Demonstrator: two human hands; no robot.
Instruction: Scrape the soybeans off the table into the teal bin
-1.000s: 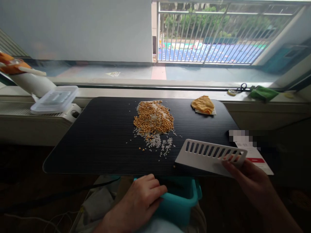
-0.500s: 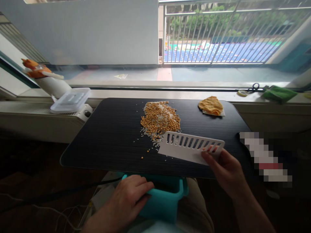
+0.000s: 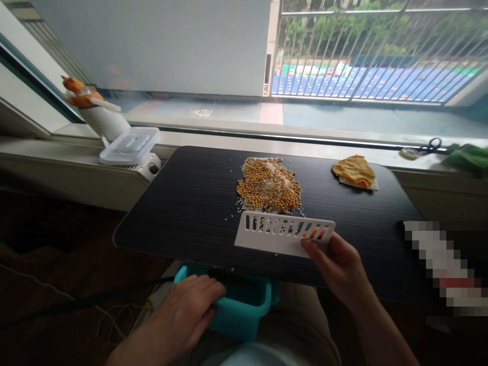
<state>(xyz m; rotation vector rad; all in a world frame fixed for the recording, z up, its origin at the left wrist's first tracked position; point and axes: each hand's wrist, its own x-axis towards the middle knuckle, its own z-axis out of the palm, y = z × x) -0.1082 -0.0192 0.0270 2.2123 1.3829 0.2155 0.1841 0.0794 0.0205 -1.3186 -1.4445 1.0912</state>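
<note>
A heap of yellow beans mixed with white rice grains [image 3: 269, 184] lies on the black tabletop [image 3: 190, 203]. My right hand [image 3: 339, 267] grips the right end of a white slotted plastic scraper [image 3: 282, 233], which stands on the table just in front of the heap. A single bean lies near the table's front edge. My left hand [image 3: 188, 310] is curled over the rim of a teal plastic container [image 3: 244, 302] held below the table's front edge, on my lap.
A folded yellow cloth [image 3: 354, 171] lies at the table's back right. A clear lidded box [image 3: 129, 145] and a white cylinder sit on the ledge at left. Scissors [image 3: 429, 147] and a green cloth [image 3: 468, 155] rest on the windowsill at right.
The scraper has swept left across the table from the right front, pushing the scattered rice and beans back against the heap. My left hand stays on the teal container.
</note>
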